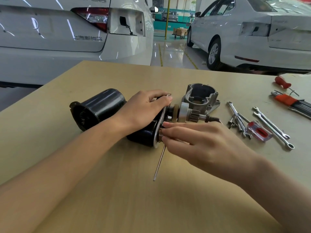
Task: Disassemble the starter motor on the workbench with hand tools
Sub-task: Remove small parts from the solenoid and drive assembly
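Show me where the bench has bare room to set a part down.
Free: the wide near strip of bench below both forearms, and the far-left corner behind the black can. Crowded: the right side, with the housing, wrenches, screwdriver and hex keys.
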Action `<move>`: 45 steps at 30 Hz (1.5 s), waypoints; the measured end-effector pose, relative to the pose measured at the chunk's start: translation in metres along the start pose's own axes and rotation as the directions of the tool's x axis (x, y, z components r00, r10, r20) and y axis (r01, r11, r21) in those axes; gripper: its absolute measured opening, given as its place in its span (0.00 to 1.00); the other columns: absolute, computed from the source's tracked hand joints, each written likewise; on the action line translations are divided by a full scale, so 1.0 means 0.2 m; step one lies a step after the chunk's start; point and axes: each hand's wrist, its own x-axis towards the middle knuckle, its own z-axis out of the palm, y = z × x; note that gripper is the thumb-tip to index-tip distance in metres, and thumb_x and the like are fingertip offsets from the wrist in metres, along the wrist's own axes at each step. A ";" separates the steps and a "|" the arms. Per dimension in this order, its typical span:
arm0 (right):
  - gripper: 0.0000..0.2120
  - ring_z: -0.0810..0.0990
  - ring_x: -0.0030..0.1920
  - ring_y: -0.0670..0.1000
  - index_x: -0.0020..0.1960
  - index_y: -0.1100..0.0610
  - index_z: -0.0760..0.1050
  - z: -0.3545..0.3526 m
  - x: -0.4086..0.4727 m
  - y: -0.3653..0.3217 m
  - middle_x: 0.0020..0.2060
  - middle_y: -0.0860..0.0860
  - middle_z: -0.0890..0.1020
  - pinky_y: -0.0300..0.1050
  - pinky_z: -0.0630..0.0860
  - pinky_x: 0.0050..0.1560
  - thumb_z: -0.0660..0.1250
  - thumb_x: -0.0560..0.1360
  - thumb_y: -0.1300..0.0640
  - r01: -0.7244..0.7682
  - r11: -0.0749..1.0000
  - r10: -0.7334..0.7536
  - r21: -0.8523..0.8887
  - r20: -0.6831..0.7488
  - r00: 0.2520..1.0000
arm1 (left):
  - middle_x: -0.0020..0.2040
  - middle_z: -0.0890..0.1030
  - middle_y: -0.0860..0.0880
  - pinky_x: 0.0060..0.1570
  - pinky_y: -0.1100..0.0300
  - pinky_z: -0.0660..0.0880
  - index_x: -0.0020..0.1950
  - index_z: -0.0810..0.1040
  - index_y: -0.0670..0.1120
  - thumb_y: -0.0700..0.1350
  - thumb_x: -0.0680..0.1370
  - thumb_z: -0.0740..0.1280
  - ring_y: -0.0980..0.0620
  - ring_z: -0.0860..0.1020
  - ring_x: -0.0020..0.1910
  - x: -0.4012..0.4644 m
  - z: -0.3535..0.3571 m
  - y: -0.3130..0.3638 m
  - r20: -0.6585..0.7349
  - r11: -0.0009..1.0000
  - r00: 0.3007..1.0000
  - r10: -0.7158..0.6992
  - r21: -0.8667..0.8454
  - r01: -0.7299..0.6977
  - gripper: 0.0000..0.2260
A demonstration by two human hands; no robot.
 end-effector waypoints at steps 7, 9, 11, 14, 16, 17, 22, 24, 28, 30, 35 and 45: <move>0.02 0.84 0.39 0.46 0.41 0.60 0.83 0.00 0.04 0.00 0.38 0.51 0.86 0.35 0.77 0.37 0.75 0.69 0.63 -0.366 0.714 0.587 0.597 -0.225 0.778 | 0.58 0.80 0.59 0.53 0.79 0.66 0.63 0.78 0.51 0.50 0.81 0.61 0.65 0.75 0.58 0.00 0.00 0.00 -0.001 1.000 1.000 0.008 0.010 -0.008 0.14; 0.04 0.84 0.36 0.43 0.41 0.58 0.83 -0.01 0.06 0.00 0.35 0.48 0.86 0.34 0.76 0.33 0.76 0.67 0.60 -0.433 0.412 0.792 0.802 -0.081 0.605 | 0.58 0.81 0.58 0.56 0.73 0.67 0.63 0.79 0.50 0.51 0.81 0.60 0.63 0.76 0.59 0.00 0.00 0.00 0.011 1.000 1.000 0.012 0.012 -0.013 0.14; 0.07 0.85 0.36 0.47 0.42 0.58 0.83 -0.01 0.06 0.01 0.35 0.49 0.86 0.39 0.78 0.29 0.75 0.65 0.58 -0.454 0.171 0.851 0.874 0.101 0.515 | 0.57 0.81 0.58 0.56 0.72 0.68 0.63 0.79 0.51 0.51 0.81 0.60 0.63 0.76 0.58 0.00 -0.01 0.00 0.011 1.000 1.000 0.012 0.009 -0.013 0.14; 0.10 0.85 0.35 0.51 0.43 0.60 0.82 -0.01 0.06 0.02 0.34 0.54 0.86 0.39 0.78 0.26 0.74 0.63 0.57 -0.465 -0.017 0.856 0.885 0.253 0.451 | 0.56 0.81 0.59 0.53 0.75 0.69 0.62 0.79 0.52 0.51 0.81 0.60 0.65 0.77 0.56 0.00 -0.01 0.00 0.012 1.000 1.000 0.012 0.008 -0.012 0.13; 0.10 0.85 0.34 0.51 0.42 0.61 0.82 0.00 0.07 0.01 0.33 0.55 0.85 0.39 0.78 0.26 0.74 0.63 0.58 -0.478 -0.037 0.857 0.878 0.274 0.437 | 0.55 0.82 0.59 0.52 0.75 0.69 0.61 0.80 0.52 0.51 0.81 0.60 0.65 0.77 0.55 0.00 -0.01 0.00 0.008 1.000 1.000 0.014 0.002 -0.014 0.12; 0.08 0.85 0.33 0.51 0.42 0.61 0.82 0.01 0.08 0.01 0.33 0.55 0.85 0.39 0.78 0.26 0.75 0.64 0.59 -0.484 -0.025 0.859 0.874 0.267 0.438 | 0.55 0.82 0.58 0.52 0.75 0.69 0.61 0.80 0.52 0.51 0.81 0.60 0.64 0.77 0.55 0.00 -0.01 0.00 0.006 1.000 1.000 0.013 0.002 -0.013 0.12; 0.06 0.85 0.33 0.50 0.42 0.60 0.82 0.02 0.09 0.01 0.32 0.53 0.85 0.39 0.77 0.26 0.75 0.66 0.62 -0.499 0.016 0.861 0.866 0.241 0.447 | 0.58 0.81 0.55 0.58 0.68 0.69 0.64 0.79 0.49 0.50 0.82 0.60 0.60 0.76 0.59 -0.01 -0.01 0.01 0.021 1.000 1.000 0.020 0.014 -0.020 0.14; 0.06 0.85 0.33 0.50 0.42 0.59 0.82 0.02 0.09 0.01 0.33 0.52 0.85 0.39 0.78 0.26 0.75 0.66 0.60 -0.507 0.033 0.858 0.861 0.236 0.457 | 0.58 0.81 0.55 0.56 0.70 0.69 0.64 0.79 0.49 0.51 0.82 0.59 0.61 0.76 0.58 -0.01 -0.01 0.01 0.024 1.000 1.000 0.019 0.023 -0.020 0.15; 0.07 0.85 0.33 0.50 0.42 0.60 0.82 0.02 0.09 0.01 0.33 0.53 0.85 0.39 0.78 0.26 0.75 0.65 0.59 -0.494 0.014 0.858 0.869 0.243 0.452 | 0.58 0.81 0.55 0.55 0.70 0.68 0.64 0.78 0.49 0.51 0.82 0.59 0.60 0.76 0.58 -0.01 -0.01 0.01 0.019 1.000 1.000 0.012 0.019 -0.012 0.15; 0.06 0.85 0.33 0.51 0.42 0.60 0.82 0.02 0.09 0.01 0.33 0.54 0.85 0.40 0.78 0.26 0.75 0.66 0.61 -0.493 0.005 0.857 0.870 0.250 0.450 | 0.57 0.81 0.55 0.56 0.69 0.69 0.63 0.79 0.49 0.50 0.82 0.60 0.60 0.77 0.58 -0.01 -0.01 0.01 0.017 1.000 1.000 0.014 0.014 -0.014 0.14; 0.08 0.85 0.34 0.52 0.41 0.59 0.82 0.01 0.09 0.00 0.33 0.53 0.85 0.39 0.78 0.26 0.75 0.64 0.58 -0.494 0.029 0.849 0.869 0.239 0.471 | 0.58 0.81 0.55 0.58 0.66 0.69 0.64 0.79 0.50 0.51 0.82 0.60 0.60 0.76 0.59 -0.01 -0.01 0.01 0.019 1.000 1.000 0.012 0.025 -0.012 0.14; 0.12 0.85 0.35 0.51 0.43 0.61 0.81 0.03 0.09 0.01 0.34 0.53 0.86 0.38 0.78 0.27 0.74 0.62 0.55 -0.466 0.007 0.845 0.885 0.244 0.477 | 0.59 0.81 0.56 0.61 0.64 0.69 0.64 0.78 0.50 0.51 0.81 0.60 0.60 0.76 0.60 -0.01 -0.01 0.01 0.012 1.000 1.000 0.011 0.025 -0.012 0.14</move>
